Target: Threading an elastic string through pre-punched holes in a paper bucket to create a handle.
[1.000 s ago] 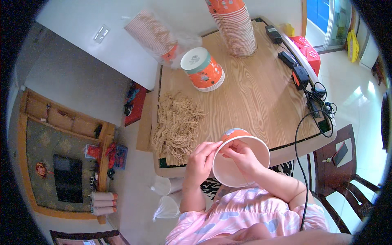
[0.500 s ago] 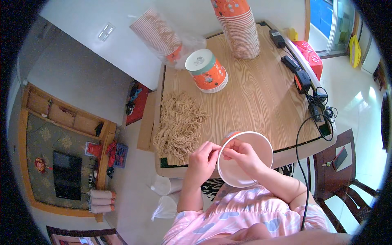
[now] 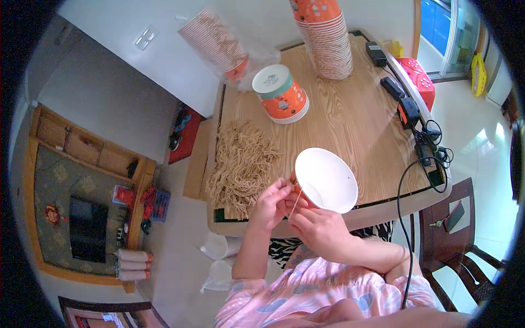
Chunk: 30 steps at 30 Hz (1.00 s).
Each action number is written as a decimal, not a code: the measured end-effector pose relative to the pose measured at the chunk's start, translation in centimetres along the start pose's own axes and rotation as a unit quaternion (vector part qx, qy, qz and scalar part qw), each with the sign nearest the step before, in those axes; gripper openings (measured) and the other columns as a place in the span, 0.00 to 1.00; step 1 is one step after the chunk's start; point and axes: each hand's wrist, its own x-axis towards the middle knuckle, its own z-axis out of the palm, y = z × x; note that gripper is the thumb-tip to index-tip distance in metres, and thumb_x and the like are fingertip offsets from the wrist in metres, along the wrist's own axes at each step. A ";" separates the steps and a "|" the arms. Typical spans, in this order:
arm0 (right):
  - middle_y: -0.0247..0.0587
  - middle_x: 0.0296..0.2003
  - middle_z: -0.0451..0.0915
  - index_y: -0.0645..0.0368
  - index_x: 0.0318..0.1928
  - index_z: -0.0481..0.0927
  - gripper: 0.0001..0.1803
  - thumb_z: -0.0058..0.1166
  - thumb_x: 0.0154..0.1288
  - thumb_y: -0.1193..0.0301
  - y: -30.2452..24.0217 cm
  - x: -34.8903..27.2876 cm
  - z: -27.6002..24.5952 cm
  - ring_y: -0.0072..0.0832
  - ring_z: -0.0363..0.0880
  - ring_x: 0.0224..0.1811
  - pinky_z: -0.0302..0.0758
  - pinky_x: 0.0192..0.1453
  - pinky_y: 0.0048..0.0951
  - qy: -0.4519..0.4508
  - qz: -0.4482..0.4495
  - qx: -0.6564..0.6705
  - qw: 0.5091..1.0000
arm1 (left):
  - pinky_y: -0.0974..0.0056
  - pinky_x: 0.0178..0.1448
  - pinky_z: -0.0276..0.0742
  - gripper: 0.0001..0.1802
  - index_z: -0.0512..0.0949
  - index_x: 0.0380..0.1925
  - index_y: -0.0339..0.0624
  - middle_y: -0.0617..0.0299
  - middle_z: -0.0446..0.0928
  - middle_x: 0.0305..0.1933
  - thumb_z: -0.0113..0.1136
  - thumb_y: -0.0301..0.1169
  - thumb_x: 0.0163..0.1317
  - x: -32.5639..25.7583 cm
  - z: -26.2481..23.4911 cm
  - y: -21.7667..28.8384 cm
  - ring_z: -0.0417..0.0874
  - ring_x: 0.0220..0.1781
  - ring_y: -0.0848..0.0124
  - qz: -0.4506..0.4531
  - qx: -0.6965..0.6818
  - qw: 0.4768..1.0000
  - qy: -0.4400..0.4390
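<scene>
My right hand (image 3: 316,227) grips a paper bowl (image 3: 326,179), white inside and orange outside, by its near rim, tilted so the opening faces up. My left hand (image 3: 272,202) pinches a thin noodle strand (image 3: 296,200) at the bowl's left edge. Both hands hover over the near edge of the wooden table (image 3: 355,126). A pile of dry brown noodles (image 3: 240,164) lies on the table just left of my left hand.
An upturned short stack of orange bowls (image 3: 281,94) stands mid-table. A tall stack of orange bowls (image 3: 324,38) rises at the back, a bagged sleeve of cups (image 3: 219,44) leans left. Black adapters and cables (image 3: 415,126) run along the right edge. A dark chair (image 3: 454,229) stands right.
The bowl has tilted and moved up over the table, its white inside now facing up. My left hand now pinches a noodle strand at its rim.
</scene>
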 end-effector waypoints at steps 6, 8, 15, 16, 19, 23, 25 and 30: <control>0.36 0.24 0.70 0.57 0.30 0.70 0.07 0.53 0.50 0.71 -0.1 -0.2 0.9 0.32 0.75 0.26 0.73 0.27 0.32 -0.041 -0.052 -0.036 0.997 | 0.70 0.26 0.69 0.09 0.66 0.39 0.39 0.56 0.74 0.23 0.42 0.33 0.67 -0.1 -0.7 -0.4 0.74 0.22 0.69 -0.022 -0.037 0.998 -0.050; 0.37 0.23 0.69 0.57 0.29 0.69 0.06 0.52 0.51 0.71 0.0 -0.3 1.3 0.33 0.75 0.27 0.73 0.28 0.32 -0.020 -0.064 -0.015 0.998 | 0.72 0.22 0.64 0.08 0.67 0.38 0.40 0.60 0.71 0.19 0.42 0.33 0.67 -0.3 -0.6 -0.3 0.69 0.17 0.73 -0.019 -0.022 0.997 -0.070; 0.39 0.28 0.71 0.55 0.29 0.71 0.09 0.57 0.49 0.69 -0.1 0.4 -1.5 0.36 0.73 0.33 0.72 0.36 0.35 -0.004 -0.073 0.041 0.996 | 0.78 0.16 0.46 0.04 0.68 0.36 0.45 0.75 0.54 0.15 0.48 0.31 0.64 0.3 -1.6 -0.7 0.50 0.12 0.84 0.003 -0.016 0.997 -0.070; 0.39 0.30 0.72 0.55 0.31 0.72 0.09 0.57 0.49 0.69 0.8 0.8 -2.0 0.37 0.73 0.35 0.72 0.38 0.36 0.034 -0.058 0.039 0.997 | 0.77 0.17 0.45 0.03 0.68 0.35 0.45 0.76 0.55 0.17 0.48 0.30 0.64 0.4 -1.8 -0.5 0.50 0.13 0.85 0.031 0.032 0.998 -0.050; 0.41 0.42 0.74 0.54 0.41 0.75 0.15 0.59 0.49 0.71 6.4 3.1 -4.1 0.42 0.71 0.45 0.69 0.50 0.40 0.121 0.028 -0.106 0.987 | 0.77 0.17 0.45 0.02 0.69 0.33 0.46 0.76 0.59 0.18 0.49 0.30 0.63 1.2 -1.8 0.3 0.53 0.14 0.86 0.046 0.137 0.990 0.002; 0.46 0.39 0.76 0.58 0.44 0.75 0.16 0.57 0.52 0.72 13.4 3.8 -4.5 0.42 0.74 0.42 0.71 0.49 0.36 0.059 0.183 -0.071 0.979 | 0.78 0.17 0.48 0.03 0.71 0.32 0.47 0.77 0.64 0.19 0.51 0.31 0.63 2.2 -2.4 0.3 0.56 0.14 0.87 0.068 0.091 0.993 -0.025; 0.47 0.33 0.77 0.61 0.41 0.75 0.13 0.54 0.53 0.74 14.0 3.6 -4.4 0.39 0.76 0.35 0.74 0.41 0.32 -0.021 0.223 0.033 0.974 | 0.78 0.17 0.48 0.03 0.71 0.32 0.47 0.76 0.66 0.20 0.51 0.31 0.64 2.8 -2.1 0.2 0.58 0.14 0.87 0.096 0.109 0.989 0.012; 0.52 0.31 0.77 0.62 0.41 0.76 0.12 0.49 0.54 0.76 11.6 2.2 -6.4 0.45 0.77 0.34 0.74 0.39 0.37 -0.042 0.227 0.007 0.973 | 0.80 0.22 0.62 0.04 0.71 0.34 0.44 0.73 0.72 0.25 0.50 0.31 0.65 4.7 -2.3 -2.1 0.68 0.21 0.86 0.163 0.138 0.970 0.115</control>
